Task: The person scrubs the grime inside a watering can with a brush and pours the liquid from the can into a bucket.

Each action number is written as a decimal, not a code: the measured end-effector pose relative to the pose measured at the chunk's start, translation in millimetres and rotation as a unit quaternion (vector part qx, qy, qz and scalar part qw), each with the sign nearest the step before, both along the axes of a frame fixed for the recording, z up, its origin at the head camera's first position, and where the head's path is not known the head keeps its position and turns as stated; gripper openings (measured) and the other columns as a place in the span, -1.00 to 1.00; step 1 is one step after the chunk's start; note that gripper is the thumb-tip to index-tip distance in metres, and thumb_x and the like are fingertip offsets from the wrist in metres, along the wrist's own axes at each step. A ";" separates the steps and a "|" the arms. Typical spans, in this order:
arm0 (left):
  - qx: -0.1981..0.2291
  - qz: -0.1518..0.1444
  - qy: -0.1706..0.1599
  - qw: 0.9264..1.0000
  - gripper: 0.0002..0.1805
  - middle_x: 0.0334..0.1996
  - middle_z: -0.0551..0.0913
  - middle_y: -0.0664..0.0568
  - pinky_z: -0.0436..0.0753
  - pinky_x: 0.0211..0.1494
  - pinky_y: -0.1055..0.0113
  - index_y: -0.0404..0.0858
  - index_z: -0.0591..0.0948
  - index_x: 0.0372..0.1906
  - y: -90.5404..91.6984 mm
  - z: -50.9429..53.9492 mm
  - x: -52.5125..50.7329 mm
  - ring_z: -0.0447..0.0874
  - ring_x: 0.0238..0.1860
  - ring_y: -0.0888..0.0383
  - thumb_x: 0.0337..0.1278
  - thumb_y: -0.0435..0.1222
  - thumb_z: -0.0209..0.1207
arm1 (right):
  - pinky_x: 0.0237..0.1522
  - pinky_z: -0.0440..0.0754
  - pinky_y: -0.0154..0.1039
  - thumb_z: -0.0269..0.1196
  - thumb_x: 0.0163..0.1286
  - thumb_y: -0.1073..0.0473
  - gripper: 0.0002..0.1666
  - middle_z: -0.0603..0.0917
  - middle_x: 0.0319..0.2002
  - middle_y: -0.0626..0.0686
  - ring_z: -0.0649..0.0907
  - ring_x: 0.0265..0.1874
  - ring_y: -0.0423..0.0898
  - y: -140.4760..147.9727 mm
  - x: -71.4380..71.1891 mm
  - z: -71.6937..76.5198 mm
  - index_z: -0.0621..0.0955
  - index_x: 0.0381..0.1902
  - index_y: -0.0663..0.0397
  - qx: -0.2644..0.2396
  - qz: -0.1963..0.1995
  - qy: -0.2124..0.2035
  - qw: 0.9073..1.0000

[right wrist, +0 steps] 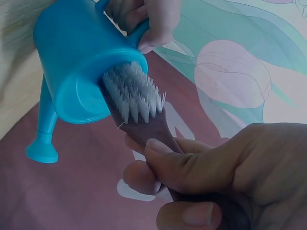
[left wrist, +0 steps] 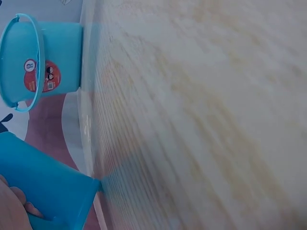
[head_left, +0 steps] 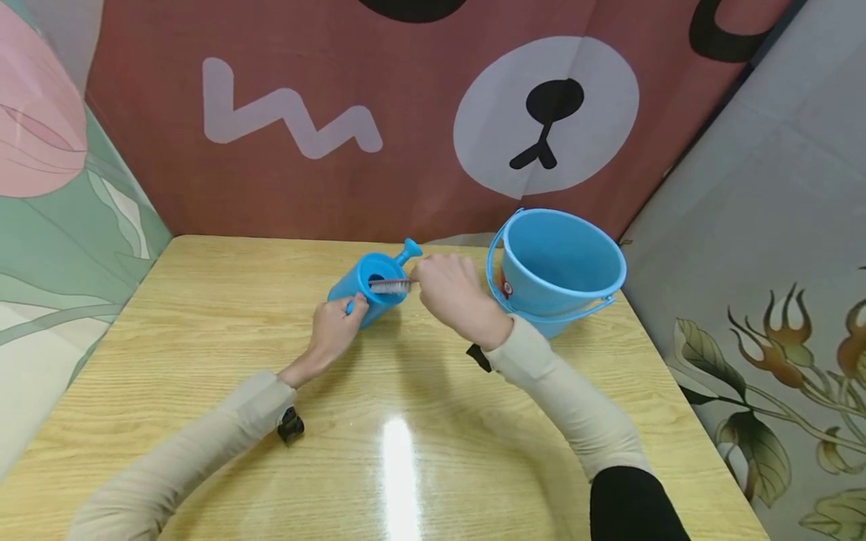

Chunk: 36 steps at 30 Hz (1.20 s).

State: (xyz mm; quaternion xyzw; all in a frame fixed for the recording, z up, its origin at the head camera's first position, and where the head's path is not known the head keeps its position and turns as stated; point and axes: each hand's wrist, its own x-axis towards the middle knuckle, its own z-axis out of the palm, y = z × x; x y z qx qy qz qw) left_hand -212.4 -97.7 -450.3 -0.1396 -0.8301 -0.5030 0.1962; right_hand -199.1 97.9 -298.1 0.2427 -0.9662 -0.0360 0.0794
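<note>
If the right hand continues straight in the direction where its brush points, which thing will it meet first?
Most likely the watering can: the brush in the right hand points into its opening, so the hand would probably touch the can there, though depth is hard to judge.

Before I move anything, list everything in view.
Cylindrical plastic watering can: one, blue, centre, tilted
Bristle brush: one, brown and white, head in watering can's opening
Round plastic bucket with red sticker: one, light blue, right rear
Wood-grain table: one, pale yellow, beneath the bucket
Printed cloth backdrops: three; reddish-brown behind, green-pink left, grey right
Sleeves: two, cream (right black higher up), forearms
Wrist devices: two, black, at wrists
Left hand: one, bare, gripping watering can's handle
Right hand: one, bare, holding brush
</note>
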 end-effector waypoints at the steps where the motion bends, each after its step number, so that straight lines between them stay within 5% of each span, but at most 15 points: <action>1: -0.003 -0.001 0.002 1.000 -0.51 -0.84 0.16 0.23 0.12 -0.68 0.39 -0.12 0.25 -0.79 0.5 -0.1 -0.1 0.03 -0.76 0.29 0.33 -0.27 -0.01 | -0.71 0.04 -0.32 0.09 0.23 0.49 -0.44 0.48 -0.66 -0.06 0.14 -0.72 -0.17 0.2 0.0 0.2 0.77 -0.04 -0.19 0.004 0.002 0.004 1.000; 6: -0.011 -0.004 0.008 1.000 -0.51 -0.84 0.16 0.23 0.12 -0.68 0.40 -0.12 0.25 -0.79 2.3 0.1 0.6 0.04 -0.77 0.30 0.31 -0.27 -0.01 | -0.70 0.02 -0.31 0.07 0.24 0.49 -0.53 0.18 -0.72 -0.11 0.10 -0.70 -0.17 0.0 0.6 1.1 0.79 -0.30 -0.12 0.009 0.007 0.014 1.000; 11: -0.018 -0.003 0.004 1.000 -0.51 -0.84 0.15 0.24 0.12 -0.68 0.41 -0.12 0.24 -0.79 1.9 1.3 0.8 0.03 -0.77 0.30 0.32 -0.26 -0.02 | -0.71 0.11 -0.29 0.06 0.24 0.48 -0.59 0.18 -0.72 -0.10 0.18 -0.71 -0.17 -4.5 1.0 4.5 0.52 -0.69 -0.06 0.005 0.000 0.013 1.000; 15: -0.015 -0.007 -0.003 1.000 -0.51 -0.85 0.15 0.23 0.13 -0.68 0.41 -0.12 0.25 -0.79 2.1 1.5 0.8 0.03 -0.77 0.30 0.32 -0.27 -0.03 | -0.71 0.15 -0.28 0.05 0.31 0.44 -0.50 0.18 -0.73 -0.11 0.20 -0.72 -0.18 -9.4 1.5 6.1 0.33 -0.77 -0.08 0.020 -0.007 0.025 0.999; 20: -0.013 -0.033 -0.013 0.999 -0.52 -0.86 0.18 0.20 0.16 -0.70 0.39 -0.12 0.27 -0.80 3.0 1.0 2.0 0.05 -0.78 0.33 0.31 -0.29 -0.03 | -0.72 0.31 -0.25 0.12 0.39 0.37 -0.50 0.26 -0.75 -0.11 0.32 -0.74 -0.17 -15.3 1.3 2.7 0.38 -0.76 -0.07 0.055 0.004 0.060 0.997; 26: -0.007 -0.036 -0.025 0.999 -0.52 -0.85 0.19 0.20 0.16 -0.68 0.38 -0.13 0.26 -0.79 3.5 0.2 1.8 0.06 -0.77 0.32 0.32 -0.27 -0.03 | -0.69 0.19 -0.27 0.08 0.39 0.39 -0.57 0.25 -0.71 -0.11 0.18 -0.68 -0.18 -12.7 -8.8 -1.8 0.54 -0.66 -0.09 0.047 -0.001 0.014 0.999; 31: -0.001 -0.030 -0.027 0.999 -0.51 -0.85 0.18 0.22 0.14 -0.69 0.39 -0.13 0.26 -0.79 3.3 1.1 -0.1 0.06 -0.77 0.31 0.34 -0.26 -0.04 | -0.60 0.44 -0.22 0.21 0.39 0.30 -0.74 0.65 -0.48 -0.07 0.51 -0.58 -0.12 -3.7 -12.6 0.8 0.78 -0.25 -0.14 -0.013 0.036 -0.009 0.999; 36: 0.006 -0.036 -0.029 0.999 -0.51 -0.87 0.19 0.20 0.15 -0.70 0.40 -0.14 0.27 -0.79 1.4 -0.9 -1.5 0.06 -0.79 0.32 0.35 -0.29 -0.06 | -0.41 0.59 -0.24 0.34 0.34 0.18 -0.83 0.76 -0.24 -0.02 0.68 -0.33 -0.07 3.3 -16.3 0.1 0.79 -0.14 -0.03 -0.090 0.089 -0.021 0.992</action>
